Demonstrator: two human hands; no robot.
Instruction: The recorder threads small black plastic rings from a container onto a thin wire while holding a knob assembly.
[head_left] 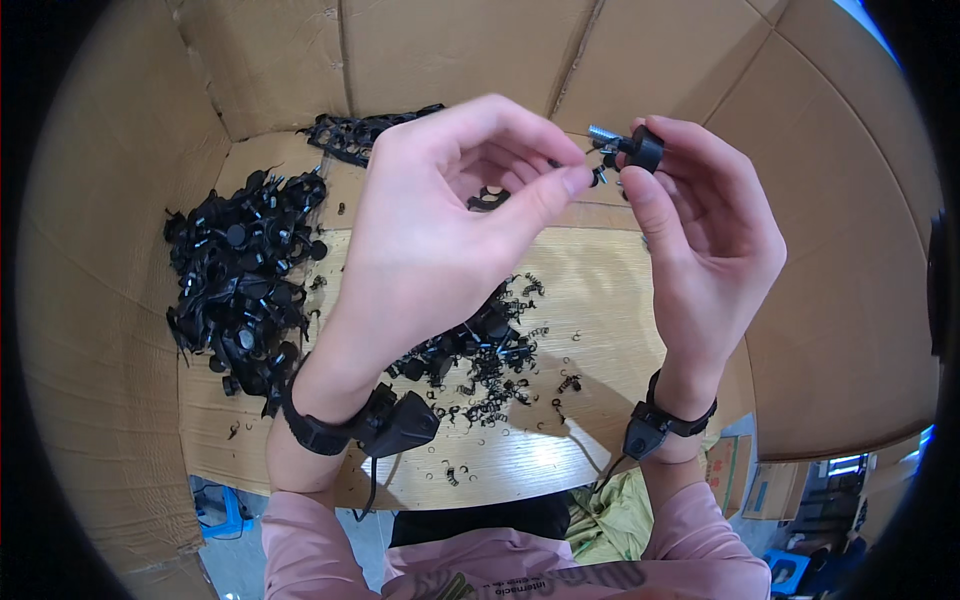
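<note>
Both hands raised over the counter (600, 290), working a small black knob with a metal screw.

The right hand (700, 250) pinches the knob (643, 150) between thumb and fingertips, screw pointing left; the left hand (440, 230) closes thumb and forefinger at the screw (601, 132), seemingly on a tiny part I cannot make out. Judged risk: so light a pinch could let the piece drop among the clips (480, 360) below and get lost. Wrists bent inward, palms facing.

Black parts heap (245, 285) blocks left; bare wooden board (620, 290) right.
</note>
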